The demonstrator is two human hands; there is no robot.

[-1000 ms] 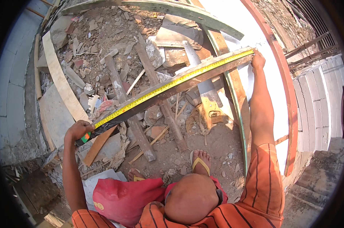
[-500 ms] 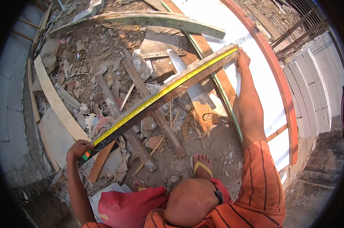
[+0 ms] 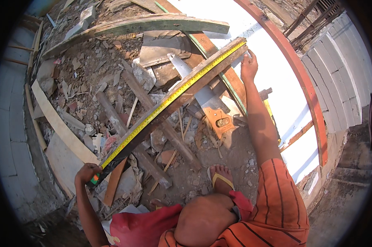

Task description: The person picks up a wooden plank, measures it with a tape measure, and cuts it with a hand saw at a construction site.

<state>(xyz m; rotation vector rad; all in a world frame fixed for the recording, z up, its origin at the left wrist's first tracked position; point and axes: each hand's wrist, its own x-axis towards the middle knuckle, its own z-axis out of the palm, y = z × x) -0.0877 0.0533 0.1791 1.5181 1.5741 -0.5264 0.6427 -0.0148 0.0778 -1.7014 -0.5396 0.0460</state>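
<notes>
A long wooden beam slants from lower left to upper right in front of me. Stretched along its upper face lies the yellow tape measure blade, its end at the beam's far right end. My left hand is closed round the tape measure case, green and orange, at the beam's lower left end. My right hand is just off the far end, fingers curled and pinched together; what they hold, if anything, is too small to name. Beneath the beam lies a handsaw with an orange handle.
Loose wooden bars, broken rubble and a curved plank cover the ground. At right stands a white panel with a red edge; a yellow-handled tool rests there. Grey blocks are stacked beyond.
My right hand has come off the beam's end and the tape's tip, shifting slightly down and aside. My left hand stays on the tape measure case. The whole view has shifted a little.
</notes>
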